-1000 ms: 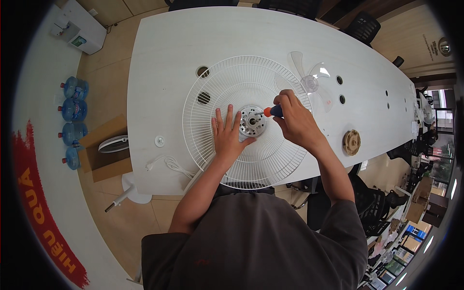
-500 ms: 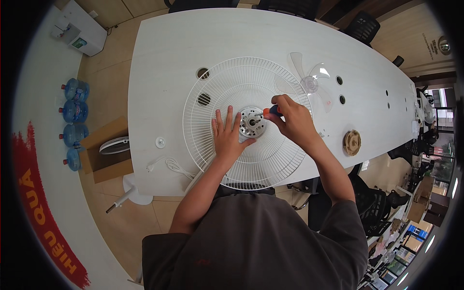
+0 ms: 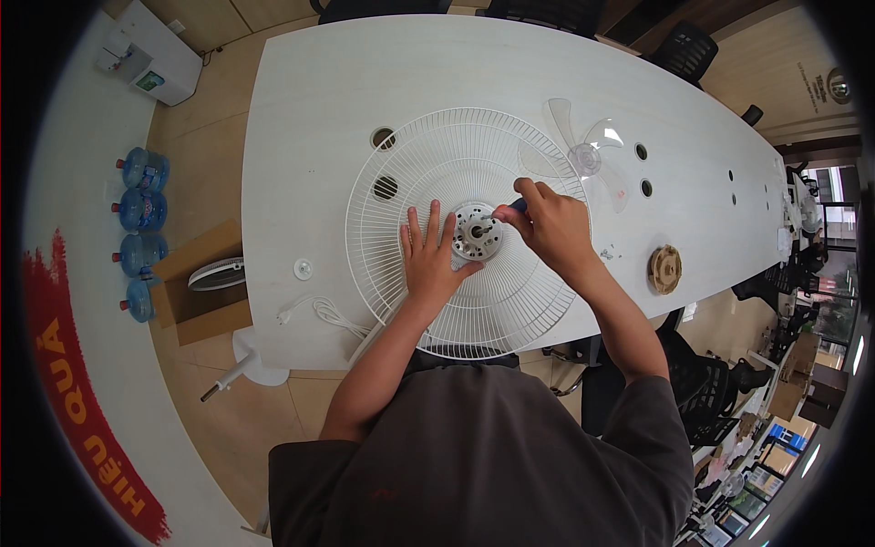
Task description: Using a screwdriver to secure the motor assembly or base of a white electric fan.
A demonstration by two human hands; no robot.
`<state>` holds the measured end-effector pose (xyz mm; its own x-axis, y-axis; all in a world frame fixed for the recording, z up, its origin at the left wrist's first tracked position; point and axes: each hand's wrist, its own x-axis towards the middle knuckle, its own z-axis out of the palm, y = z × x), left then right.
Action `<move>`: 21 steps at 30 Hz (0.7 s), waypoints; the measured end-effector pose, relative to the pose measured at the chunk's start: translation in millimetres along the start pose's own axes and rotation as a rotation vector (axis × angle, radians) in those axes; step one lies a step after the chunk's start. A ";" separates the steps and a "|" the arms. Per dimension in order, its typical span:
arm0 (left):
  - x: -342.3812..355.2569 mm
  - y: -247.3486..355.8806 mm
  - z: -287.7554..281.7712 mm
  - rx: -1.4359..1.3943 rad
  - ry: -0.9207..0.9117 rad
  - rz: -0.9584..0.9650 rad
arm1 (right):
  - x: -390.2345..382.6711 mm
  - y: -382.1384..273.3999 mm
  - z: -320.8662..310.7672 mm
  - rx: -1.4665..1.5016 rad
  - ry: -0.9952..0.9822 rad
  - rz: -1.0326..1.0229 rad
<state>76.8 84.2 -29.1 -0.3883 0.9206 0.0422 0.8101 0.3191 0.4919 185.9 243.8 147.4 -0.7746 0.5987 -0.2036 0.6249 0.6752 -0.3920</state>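
A round white wire fan grille (image 3: 392, 273) lies in front of me on the table, with a metal motor hub (image 3: 477, 244) at its centre. Fingers spread, my left hand (image 3: 430, 257) rests flat on the grille at the hub's left side. My right hand (image 3: 552, 223) grips a screwdriver (image 3: 519, 206) with a dark blue handle, mostly covered by the fingers. Its shaft slants down to the upper right part of the hub; the tip is too small to make out. Partly under the grille's far right edge is a clear fan blade (image 3: 586, 159).
On the white table (image 3: 310, 100) are a brown round part (image 3: 664, 269) at right, and a small white cap (image 3: 303, 269) and coiled white cord (image 3: 337, 314) at left. An open cardboard box (image 3: 205, 314) and a fan stand (image 3: 260, 360) are beyond the left edge.
My right hand has turned slightly around the screwdriver handle, hiding its orange part. My left hand stays in place on the grille.
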 end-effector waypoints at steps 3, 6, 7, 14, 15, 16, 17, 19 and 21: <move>0.4 -0.8 0.5 0.009 -0.002 0.003 | -2.0 3.7 1.9 -0.160 0.095 0.011; 0.6 -0.8 0.1 0.007 -0.008 0.000 | 2.4 22.2 9.0 -0.130 0.342 -0.348; 0.4 -1.2 0.2 0.005 -0.008 -0.004 | 4.9 25.8 10.2 -0.038 0.383 -0.516; 0.2 -1.2 2.2 0.002 0.017 0.001 | -0.9 4.5 11.5 -0.195 0.020 0.053; 0.1 -0.3 1.6 0.007 0.009 0.003 | -2.2 5.5 10.2 -0.201 0.108 0.010; 0.2 0.3 1.0 0.013 0.000 0.006 | -3.2 6.9 8.9 -0.208 0.196 -0.034; 0.3 -0.2 0.2 0.012 0.001 0.007 | -0.4 11.5 9.0 -0.208 0.196 -0.034; 0.2 -0.8 -0.8 -0.008 -0.001 -0.003 | 7.5 25.0 11.9 -0.071 0.487 -0.516; 0.2 -0.3 -0.1 -0.014 0.006 0.002 | 5.6 29.2 12.5 -0.002 0.406 -0.497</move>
<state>76.4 84.3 -29.1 -0.3892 0.9199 0.0485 0.8049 0.3140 0.5036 198.6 261.4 123.7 -0.8737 0.3293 0.3582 0.2012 0.9148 -0.3501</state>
